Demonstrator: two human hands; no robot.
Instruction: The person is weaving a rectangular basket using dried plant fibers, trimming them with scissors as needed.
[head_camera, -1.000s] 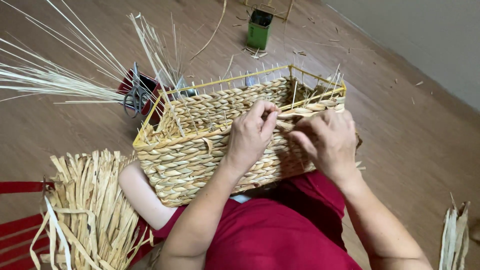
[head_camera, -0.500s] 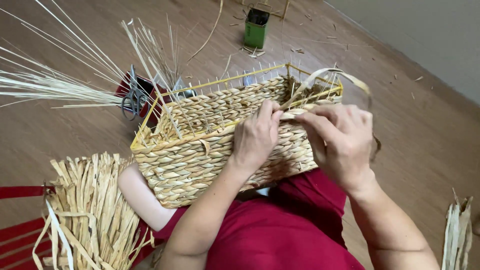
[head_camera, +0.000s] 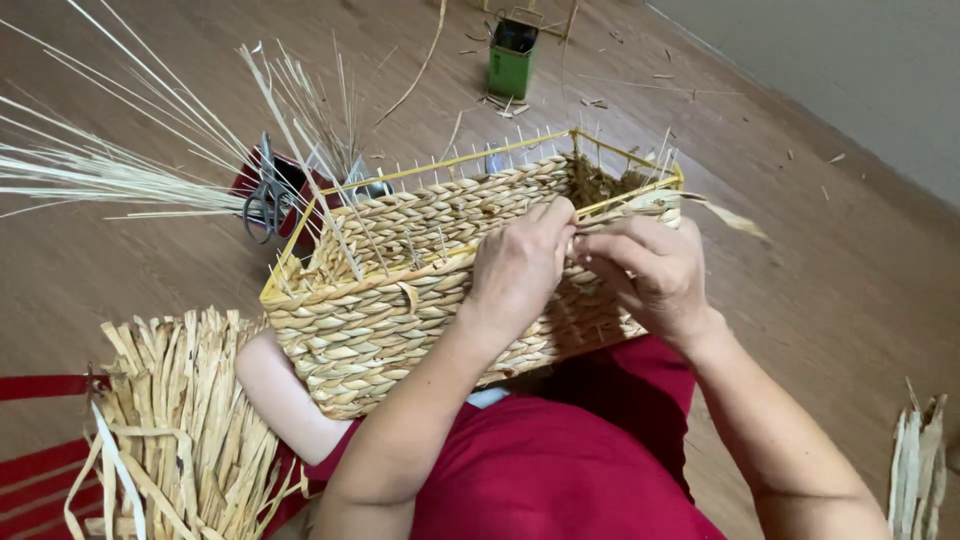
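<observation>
The woven basket (head_camera: 420, 290) lies on the person's lap, over the red clothing, tilted so that its open top faces away from the body. A yellow wire frame (head_camera: 455, 160) runs along its rim, with thin stiff stalks standing up from it. Both hands work at the near top edge, toward the right end. The left hand (head_camera: 520, 265) presses on the woven wall, its fingers bent and pinching the rim. The right hand (head_camera: 655, 270) is touching the left one and grasps a flat straw strand (head_camera: 725, 215), whose loose end sticks out to the right.

From here, the strand could tear or slip out if it is pulled too hard, because the dried fibre looks brittle. The pointed stalks on the rim could also prick the fingers, since they stand close to them.

On the wooden floor (head_camera: 800, 260), scissors (head_camera: 268, 195) lie behind the basket beside long pale reeds (head_camera: 110, 170). A bundle of straw strips (head_camera: 175, 420) lies at the left, and a green container (head_camera: 512, 62) stands further away.
</observation>
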